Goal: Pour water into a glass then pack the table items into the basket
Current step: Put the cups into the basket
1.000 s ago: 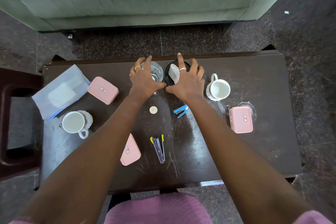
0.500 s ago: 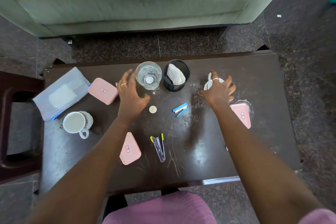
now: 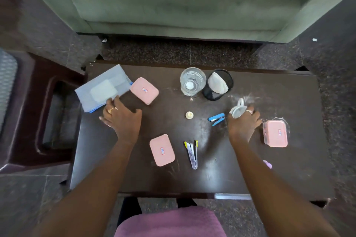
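Head view: I look straight down on a dark table [image 3: 212, 175] with both of my bare arms reaching over it.
Left hand [image 3: 121, 119]: fingers spread flat and apart, palm down near the table's left end; it covers whatever lies beneath, so I cannot tell if it grips anything.
Right hand [image 3: 243, 124]: curled around a white ceramic mug [image 3: 238, 110], which is tipped with its handle pointing away from me.
Glass [image 3: 192, 81]: clear, round, upright at the far edge, with water in it; it touches nothing I hold.
Mesh cup [image 3: 218, 84]: black wire mesh, cylindrical, just beside the glass, with a folded white paper inside.
Pink boxes: 3 rounded rectangular plastic boxes, 1 at far left [image 3: 144, 90], 1 near the front centre [image 3: 162, 149], 1 at the right [image 3: 275, 136]; each lid bears a small red and blue label too small for me to read.
Pouch [image 3: 103, 90]: translucent blue-grey plastic, flat, at the far left corner.
Small items: a blue stapler [image 3: 216, 119], a steel stapler with yellow tips [image 3: 192, 153], a little cream-coloured cap [image 3: 189, 115].
Table surface: glossy dark brown wood, scratched and dusted with white marks.
Room: speckled dark stone floor [image 3: 331, 75], a green sofa [image 3: 183, 2] beyond, a dark plastic chair [image 3: 38, 117] at left.
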A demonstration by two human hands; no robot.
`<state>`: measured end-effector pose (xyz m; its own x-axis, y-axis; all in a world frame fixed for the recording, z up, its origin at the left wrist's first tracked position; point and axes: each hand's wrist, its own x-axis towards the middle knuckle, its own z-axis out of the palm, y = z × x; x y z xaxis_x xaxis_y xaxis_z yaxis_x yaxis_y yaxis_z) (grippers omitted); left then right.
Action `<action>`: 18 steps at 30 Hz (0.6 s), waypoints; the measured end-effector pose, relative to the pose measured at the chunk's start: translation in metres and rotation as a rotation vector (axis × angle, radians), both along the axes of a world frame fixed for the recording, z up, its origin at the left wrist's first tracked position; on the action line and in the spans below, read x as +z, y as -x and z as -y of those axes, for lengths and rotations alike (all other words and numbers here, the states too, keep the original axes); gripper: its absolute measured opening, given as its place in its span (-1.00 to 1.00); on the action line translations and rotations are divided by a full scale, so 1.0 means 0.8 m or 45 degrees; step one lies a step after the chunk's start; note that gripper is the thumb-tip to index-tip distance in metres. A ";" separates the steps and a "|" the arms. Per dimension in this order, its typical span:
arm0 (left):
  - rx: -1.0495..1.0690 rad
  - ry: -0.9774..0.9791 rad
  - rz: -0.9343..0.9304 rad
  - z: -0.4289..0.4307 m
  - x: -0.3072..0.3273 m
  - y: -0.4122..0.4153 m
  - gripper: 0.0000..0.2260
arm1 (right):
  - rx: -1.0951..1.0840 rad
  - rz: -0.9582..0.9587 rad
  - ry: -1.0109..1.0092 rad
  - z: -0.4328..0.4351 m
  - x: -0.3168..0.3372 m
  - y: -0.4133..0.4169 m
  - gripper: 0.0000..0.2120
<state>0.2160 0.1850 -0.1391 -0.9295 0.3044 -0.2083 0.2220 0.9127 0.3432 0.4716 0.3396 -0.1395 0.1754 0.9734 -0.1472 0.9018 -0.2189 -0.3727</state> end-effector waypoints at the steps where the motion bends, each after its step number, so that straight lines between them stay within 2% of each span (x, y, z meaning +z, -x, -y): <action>1: 0.061 0.028 0.039 0.006 0.000 0.004 -0.29 | 0.025 -0.021 -0.016 0.017 0.003 0.010 -0.39; 4: 0.173 0.051 0.168 0.024 -0.002 0.015 -0.20 | 0.136 -0.028 -0.046 0.063 0.009 0.044 -0.41; 7: 0.173 -0.062 0.313 0.039 -0.005 0.023 -0.21 | 0.318 -0.040 -0.102 0.107 0.013 0.082 -0.48; 11: 0.049 -0.156 0.288 0.056 0.001 0.029 -0.31 | 0.578 -0.082 -0.130 0.149 0.019 0.135 -0.47; 15: 0.000 -0.332 0.238 0.072 0.026 0.055 -0.35 | 0.873 -0.255 -0.187 0.169 0.040 0.208 -0.39; 18: -0.054 -0.431 0.124 0.084 0.058 0.100 -0.42 | 1.021 -0.373 -0.277 0.174 0.071 0.280 -0.41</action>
<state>0.1360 0.1177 -0.0927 -0.8955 0.4090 -0.1757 0.2085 0.7341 0.6462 0.2477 0.2000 -0.0830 -0.5886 0.7989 0.1242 0.6149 0.5421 -0.5727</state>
